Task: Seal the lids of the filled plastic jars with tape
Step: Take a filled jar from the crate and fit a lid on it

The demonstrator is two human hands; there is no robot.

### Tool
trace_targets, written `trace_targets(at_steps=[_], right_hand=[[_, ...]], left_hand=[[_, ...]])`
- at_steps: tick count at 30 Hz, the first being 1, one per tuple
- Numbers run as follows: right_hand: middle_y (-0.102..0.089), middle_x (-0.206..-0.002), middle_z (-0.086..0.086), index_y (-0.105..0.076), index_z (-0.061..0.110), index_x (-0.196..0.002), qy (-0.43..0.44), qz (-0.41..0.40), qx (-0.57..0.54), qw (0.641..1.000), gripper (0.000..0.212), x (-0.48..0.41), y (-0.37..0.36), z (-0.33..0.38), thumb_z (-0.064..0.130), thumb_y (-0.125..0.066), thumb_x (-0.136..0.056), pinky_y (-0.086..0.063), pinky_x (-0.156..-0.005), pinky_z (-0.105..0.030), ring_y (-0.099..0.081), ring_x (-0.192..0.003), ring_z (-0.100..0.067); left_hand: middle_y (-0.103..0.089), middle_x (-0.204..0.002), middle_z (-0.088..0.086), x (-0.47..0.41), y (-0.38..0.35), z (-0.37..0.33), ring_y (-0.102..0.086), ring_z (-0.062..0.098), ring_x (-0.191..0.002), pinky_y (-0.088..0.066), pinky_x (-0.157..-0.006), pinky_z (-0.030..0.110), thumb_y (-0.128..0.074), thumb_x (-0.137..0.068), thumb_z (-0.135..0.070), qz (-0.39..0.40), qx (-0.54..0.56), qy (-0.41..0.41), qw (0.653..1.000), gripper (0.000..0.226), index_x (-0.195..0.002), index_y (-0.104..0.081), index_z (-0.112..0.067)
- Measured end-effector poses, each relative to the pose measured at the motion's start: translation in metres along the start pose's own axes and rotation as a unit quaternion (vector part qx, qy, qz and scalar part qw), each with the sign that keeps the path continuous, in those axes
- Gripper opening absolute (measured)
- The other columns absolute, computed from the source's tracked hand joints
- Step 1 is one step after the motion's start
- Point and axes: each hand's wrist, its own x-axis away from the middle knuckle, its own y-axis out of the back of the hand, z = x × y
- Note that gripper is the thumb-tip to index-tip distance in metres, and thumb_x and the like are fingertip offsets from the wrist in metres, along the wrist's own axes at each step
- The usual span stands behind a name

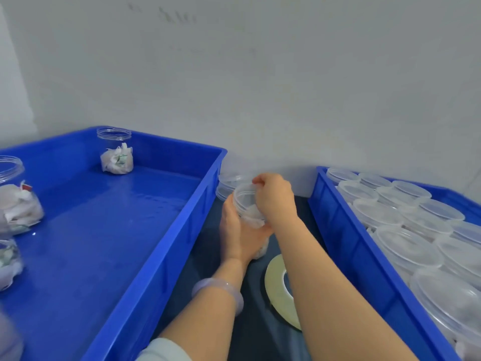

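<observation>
Two blue trays [117, 217] flank a counter [255, 329] strip; toward its far edge, the left hand [234, 230] wraps a filled plastic jar [243, 198], the right hand [276, 199] pinches its top rim. A tape roll [276, 287] lies nearer.

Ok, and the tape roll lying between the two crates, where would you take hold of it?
Pinch the tape roll across its band on the exposed left side, thumb in the core hole, coming from above. It seems to lie flat, and the right forearm covers its right side.
</observation>
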Motion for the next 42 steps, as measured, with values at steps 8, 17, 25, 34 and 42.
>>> trace_targets(at_steps=[8,17,25,34,42], right_hand=[[-0.043,-0.139,0.002,-0.041,0.029,-0.142,0.065,0.086,0.071,0.992,0.085,0.052,0.006,-0.006,0.068,-0.062,-0.07,-0.035,-0.093,-0.025,-0.043,-0.127,-0.016],[-0.047,-0.123,0.02,-0.049,0.04,-0.135,0.072,0.125,-0.081,0.986,0.076,0.055,0.019,-0.017,0.062,-0.07,-0.064,-0.036,-0.088,-0.019,-0.044,-0.114,0.001],[-0.045,-0.116,0.021,-0.053,0.047,-0.129,0.132,0.17,0.029,0.976,0.064,0.049,0.018,-0.014,0.053,-0.073,-0.068,-0.034,-0.087,-0.022,-0.045,-0.109,-0.001],[-0.048,-0.125,-0.003,-0.047,0.037,-0.135,0.019,0.025,0.17,0.985,0.067,0.067,-0.01,0.007,0.067,-0.052,-0.075,-0.038,-0.079,-0.035,-0.042,-0.122,-0.025],[-0.03,-0.147,-0.009,-0.02,0.027,-0.151,0.062,0.132,0.185,0.972,0.078,0.073,0.007,0.002,0.057,-0.049,-0.085,-0.031,-0.101,-0.035,-0.025,-0.134,-0.03]], left_hand=[[-0.064,-0.087,-0.026,0.029,0.017,-0.008,-0.061,-0.013,-0.082,-0.045,-0.062,0.006,-0.073,-0.059,-0.041,0.046,0.007,-0.095,0.994,0.042,-0.096,-0.054,-0.038],[-0.055,-0.119,-0.019,0.03,0.033,0.012,-0.056,-0.003,-0.109,-0.053,-0.088,0.026,-0.091,-0.046,-0.036,0.092,0.011,-0.063,0.994,0.095,-0.126,-0.041,-0.033],[-0.052,-0.107,-0.027,0.026,0.029,0.012,-0.055,-0.014,-0.095,-0.045,-0.063,0.003,-0.085,-0.046,-0.042,0.098,-0.042,-0.052,0.993,0.094,-0.128,-0.039,-0.032],[-0.055,-0.073,-0.022,0.033,0.032,0.004,-0.059,-0.015,-0.075,-0.035,-0.061,-0.004,-0.072,-0.068,-0.025,0.097,-0.054,-0.122,0.986,0.028,-0.087,-0.052,-0.025],[-0.063,-0.091,-0.023,0.032,0.039,0.003,-0.061,-0.01,-0.086,-0.048,-0.07,0.01,-0.074,-0.044,-0.047,0.137,0.035,-0.044,0.989,0.061,-0.095,-0.043,-0.036]])
